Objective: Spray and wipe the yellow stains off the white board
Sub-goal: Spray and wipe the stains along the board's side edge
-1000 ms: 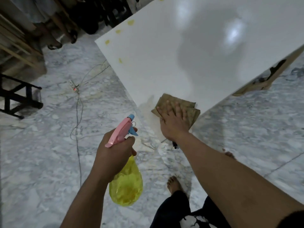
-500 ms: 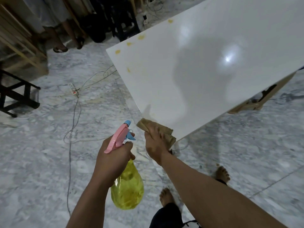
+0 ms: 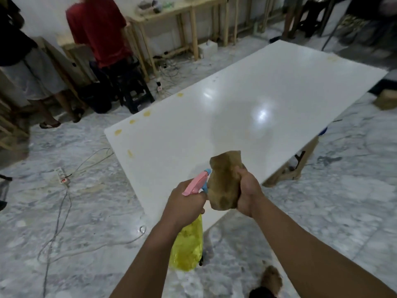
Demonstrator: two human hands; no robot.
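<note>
2 hands [image 3: 184,203] above white board [image 3: 247,108] corner, stains [image 3: 118,131] along left edge

This looks like a workshop or makeshift work hall. Well beyond the fingers, bare wooden benches [image 3: 182,11] stand along a white wall, cluttered on top. The marble-patterned floor [image 3: 64,211] carries loose cables [image 3: 62,211] and a power strip [image 3: 62,177] off to the left of the fingers. A large white board [image 3: 247,108] lies low on rough wooden supports [image 3: 300,160]. Other people stand at the benches, one in a red shirt [image 3: 101,29], beside a black stool [image 3: 135,91].
</note>
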